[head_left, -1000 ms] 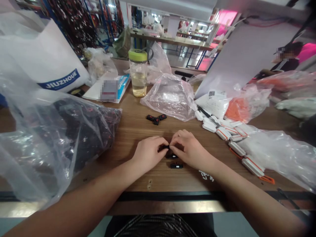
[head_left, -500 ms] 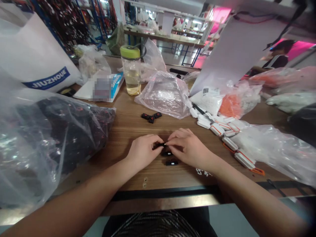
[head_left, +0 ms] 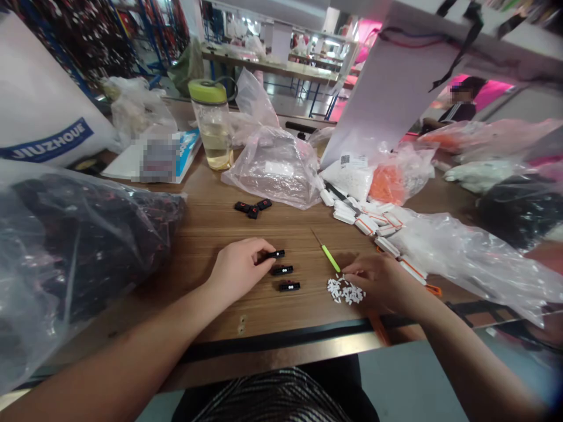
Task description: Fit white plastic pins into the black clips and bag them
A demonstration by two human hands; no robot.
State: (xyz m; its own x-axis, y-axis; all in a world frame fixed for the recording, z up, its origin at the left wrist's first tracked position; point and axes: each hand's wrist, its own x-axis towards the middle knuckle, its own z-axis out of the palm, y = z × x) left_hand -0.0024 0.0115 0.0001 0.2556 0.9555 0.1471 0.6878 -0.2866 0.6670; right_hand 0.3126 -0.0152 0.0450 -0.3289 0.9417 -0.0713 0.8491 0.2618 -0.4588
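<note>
My left hand (head_left: 240,268) pinches a small black connector (head_left: 275,254) against the wooden table (head_left: 211,225). Two more black connectors (head_left: 285,278) with white dots lie just below it. My right hand (head_left: 380,281) has its fingers curled down over a small heap of tiny white pieces (head_left: 344,291); whether it holds one is hidden. A thin tool with a green handle (head_left: 328,254) lies between the two hands. Three further black connectors (head_left: 252,207) sit farther back.
A large clear bag of black parts (head_left: 74,240) fills the left. A lime-lidded bottle (head_left: 214,125), clear bags (head_left: 275,167), white and orange clips (head_left: 378,225) and a big clear bag (head_left: 475,258) crowd the back and right. A person (head_left: 457,105) sits far right.
My right hand left the black connector and moved right onto the heap of white pieces. The left hand kept hold of the connector. The camera view swung right, revealing the green-handled tool.
</note>
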